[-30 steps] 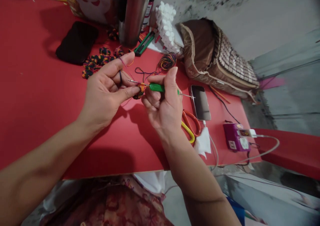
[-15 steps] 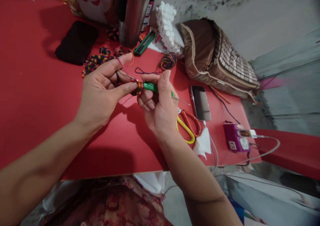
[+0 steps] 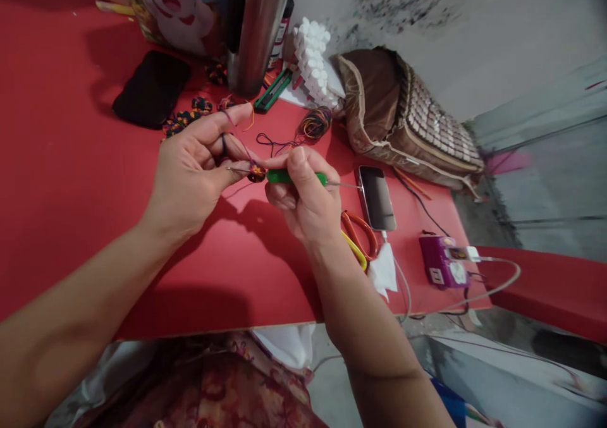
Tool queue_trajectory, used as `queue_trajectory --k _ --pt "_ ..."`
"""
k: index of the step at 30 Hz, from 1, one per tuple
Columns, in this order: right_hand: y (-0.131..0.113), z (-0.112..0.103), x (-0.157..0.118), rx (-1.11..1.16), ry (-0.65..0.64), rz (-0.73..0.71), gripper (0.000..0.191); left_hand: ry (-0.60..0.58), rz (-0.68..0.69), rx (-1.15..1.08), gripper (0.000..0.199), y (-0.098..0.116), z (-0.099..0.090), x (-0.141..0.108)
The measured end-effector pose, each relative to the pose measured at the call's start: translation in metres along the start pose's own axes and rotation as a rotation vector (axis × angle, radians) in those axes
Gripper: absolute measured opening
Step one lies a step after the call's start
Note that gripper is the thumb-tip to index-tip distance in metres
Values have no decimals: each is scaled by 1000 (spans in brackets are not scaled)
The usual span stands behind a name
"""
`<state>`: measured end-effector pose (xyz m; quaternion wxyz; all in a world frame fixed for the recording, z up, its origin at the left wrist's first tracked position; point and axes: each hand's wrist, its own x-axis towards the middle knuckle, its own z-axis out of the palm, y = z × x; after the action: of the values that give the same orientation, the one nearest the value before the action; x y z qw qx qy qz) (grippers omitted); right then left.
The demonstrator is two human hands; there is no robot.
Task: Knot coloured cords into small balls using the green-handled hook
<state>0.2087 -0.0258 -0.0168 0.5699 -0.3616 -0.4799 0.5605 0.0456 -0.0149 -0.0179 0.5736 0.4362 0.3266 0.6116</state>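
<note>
My right hand (image 3: pixel 306 191) is closed round the green handle of a crochet hook (image 3: pixel 281 176), its thin metal tip pointing left through a small multicoloured crochet piece (image 3: pixel 257 172). That piece is pinched at its left side by my left hand (image 3: pixel 190 165), with yarn running up over the raised index finger. A thin metal shaft also sticks out of the handle's right end. Behind the hands lies a loose ball of multicoloured yarn (image 3: pixel 316 123). More crocheted pieces (image 3: pixel 177 122) lie beyond my left hand, partly hidden by it.
On the red table (image 3: pixel 57 181) are a black pouch (image 3: pixel 152 90), a metal flask (image 3: pixel 260 33), a green cutter (image 3: pixel 273 91), a phone (image 3: pixel 377 198), scissors (image 3: pixel 361 235), a purple power block (image 3: pixel 442 262) with cables, and a brown bag (image 3: pixel 379 99) by the wall.
The hook's tip has swung down and now reaches left past the crochet piece, more level than before. The camera view has shifted slightly.
</note>
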Motion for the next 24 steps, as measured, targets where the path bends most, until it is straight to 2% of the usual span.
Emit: queue_trajectory --k 4,7,10,13,19,24 --pt "-1 -6 -1 -2 -40 -88 45 -27 -6 -40 46 3 5 -3" --pt "-2 -1 -2 6 25 -106 44 8 -60 -106 50 -2 8 -6" --pt "0 6 0 21 128 -92 49 36 -90 -122 49 -10 9 -8" --pt "3 11 2 20 177 -53 50 68 -98 -94 46 -13 8 -9" --pt "6 11 1 12 204 -5 46 85 -56 -49 47 -4 10 -8" --pt "5 13 0 49 166 -22 43 74 -25 -43 43 -2 10 -7"
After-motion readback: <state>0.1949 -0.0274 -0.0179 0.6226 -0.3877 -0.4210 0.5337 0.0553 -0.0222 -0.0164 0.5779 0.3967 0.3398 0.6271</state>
